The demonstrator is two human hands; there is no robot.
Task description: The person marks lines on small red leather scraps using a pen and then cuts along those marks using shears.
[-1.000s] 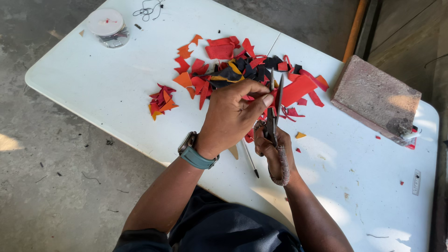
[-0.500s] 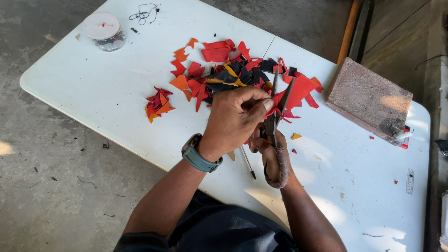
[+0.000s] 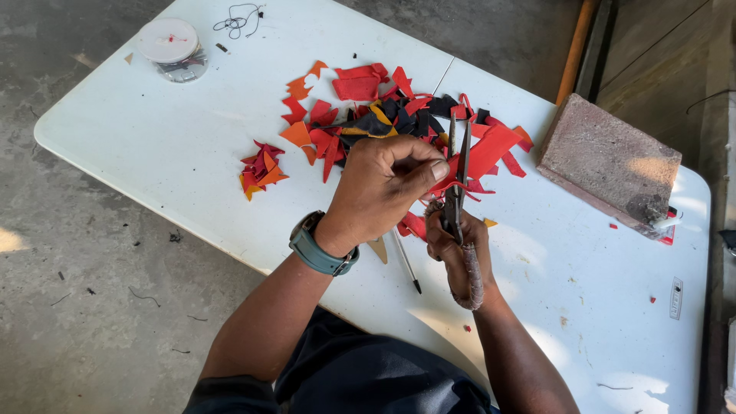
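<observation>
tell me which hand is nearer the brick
Right. The right hand, gripping scissors, sits just left of the brick; the left hand is farther left.

Sunlight falls across a white plastic folding table (image 3: 169, 146) standing on a stained grey concrete floor (image 3: 69, 307), and a weathered reddish stone block (image 3: 609, 165) sits near its right edge.

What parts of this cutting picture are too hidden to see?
- Head view: the left hand covers whatever scrap it pinches beside the dark metal scissors.
- The right hand hides the scissors' handles.
- The thin dark pen-like stick on the white table runs under the left hand.
</observation>
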